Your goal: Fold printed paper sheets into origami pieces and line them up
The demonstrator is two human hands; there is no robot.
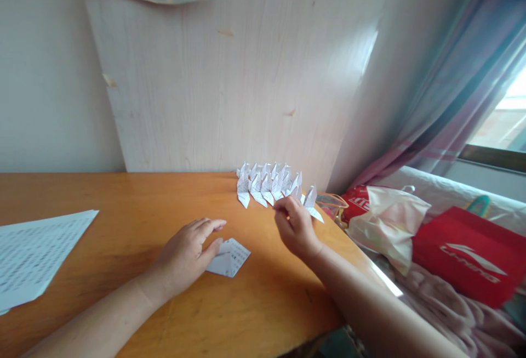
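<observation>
**Paper piece (pixel 235 259) in front, rows of figures (pixel 267 183) beyond**

Lies flat on the table (pixel 263 314), folded small with print showing, perhaps placed there for easy reach from both sides. At its left edge, left hand (pixel 186 255): spread wide, thumb well parted from the fingers, seemingly resting on the paper to steady it, without a pinch. Farther left, a stack of printed sheets (pixel 36 256), well apart from both hands, probably to leave elbow room. To the right, right hand (pixel 296 227): curled narrow, just short of the figures in view; cannot tell about anything pinched or any figure touched. Behind it, white folded figures upright in close rows near the table's right edge, likely grouped for tidiness, partly hidden by the hand. Past that edge, a white bag (pixel 384 223) and red bag (pixel 472 254). At the back, a wood-grain panel (pixel 230 95), closing off the far side.
</observation>
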